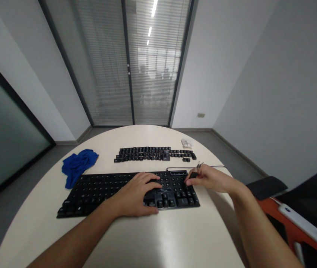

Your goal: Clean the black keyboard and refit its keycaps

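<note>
Black keyboard (pixel 102 188), partly uncapped, with loose keycaps (pixel 141 153) just beyond it toward 12 o'clock.
Taking 12 as the sitter's far side, I see the board lying flat, lengthwise from 9 to 3; pale-dotted bare spots fill much of it, while chunky caps stand along the 6 o'clock edge and around 4. A thin cable leaves the back at 1 and runs toward 3. The loose caps sit in close rows, with a smaller cluster at their 3 o'clock end. A wire-ended tool (pixel 200 164), partly hidden, pokes up near the keyboard's 2 o'clock corner.
</note>
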Demonstrator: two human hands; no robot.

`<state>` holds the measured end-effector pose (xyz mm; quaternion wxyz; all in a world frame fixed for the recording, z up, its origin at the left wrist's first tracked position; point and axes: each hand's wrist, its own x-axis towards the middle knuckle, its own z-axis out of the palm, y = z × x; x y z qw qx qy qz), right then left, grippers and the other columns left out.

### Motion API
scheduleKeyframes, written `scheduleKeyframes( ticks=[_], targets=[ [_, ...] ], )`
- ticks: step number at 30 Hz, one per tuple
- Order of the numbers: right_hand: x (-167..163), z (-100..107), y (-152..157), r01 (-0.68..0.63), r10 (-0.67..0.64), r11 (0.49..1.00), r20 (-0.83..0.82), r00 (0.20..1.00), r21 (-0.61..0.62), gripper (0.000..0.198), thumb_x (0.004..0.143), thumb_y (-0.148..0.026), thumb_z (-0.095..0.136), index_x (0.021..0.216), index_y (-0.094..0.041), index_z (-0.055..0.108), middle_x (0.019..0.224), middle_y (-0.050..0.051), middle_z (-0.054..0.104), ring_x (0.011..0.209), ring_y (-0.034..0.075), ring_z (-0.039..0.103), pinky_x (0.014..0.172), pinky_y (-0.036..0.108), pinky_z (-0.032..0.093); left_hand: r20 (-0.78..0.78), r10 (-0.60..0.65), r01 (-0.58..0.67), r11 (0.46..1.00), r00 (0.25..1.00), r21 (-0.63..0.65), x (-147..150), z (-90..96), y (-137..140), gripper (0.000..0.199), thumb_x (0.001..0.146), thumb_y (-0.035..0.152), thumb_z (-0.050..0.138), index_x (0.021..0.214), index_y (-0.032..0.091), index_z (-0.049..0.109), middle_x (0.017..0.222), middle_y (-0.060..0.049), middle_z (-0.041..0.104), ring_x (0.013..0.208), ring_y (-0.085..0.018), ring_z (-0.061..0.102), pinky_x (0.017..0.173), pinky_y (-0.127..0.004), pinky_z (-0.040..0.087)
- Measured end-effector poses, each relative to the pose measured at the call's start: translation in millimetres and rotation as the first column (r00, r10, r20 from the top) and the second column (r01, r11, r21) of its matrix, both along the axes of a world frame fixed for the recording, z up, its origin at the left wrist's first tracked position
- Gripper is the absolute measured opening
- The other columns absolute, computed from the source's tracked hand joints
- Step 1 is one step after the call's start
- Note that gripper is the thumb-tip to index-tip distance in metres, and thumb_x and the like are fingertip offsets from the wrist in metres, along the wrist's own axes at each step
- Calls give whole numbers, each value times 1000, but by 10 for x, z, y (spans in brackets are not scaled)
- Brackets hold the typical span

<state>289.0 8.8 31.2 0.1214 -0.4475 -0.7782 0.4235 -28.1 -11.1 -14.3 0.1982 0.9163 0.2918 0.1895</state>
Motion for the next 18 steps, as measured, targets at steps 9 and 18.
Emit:
scheduleKeyframes(
  ticks=[9,18],
  targets=[
    [58,-101,81,42,-56,993,-120,991,-113,37,84,-49,70,92,-13,75,85,6,75,80,19,67,75,29,51,-12,0,1,1000,1000,19,-8,-10,0,66,70,45,82,129,26,58,142,-9,51,131,-31,45,113,-50,35],
    [-206,-236,97,164,-158,986,-309,938,-8,35,86,-47,70,93,-13,71,83,8,75,78,19,68,73,30,53,36,27,-27,1000,999,-14,-11,1,-1,47,85,42,69,127,24,60,140,-8,56,131,-27,48,113,-46,36]
  ],
)
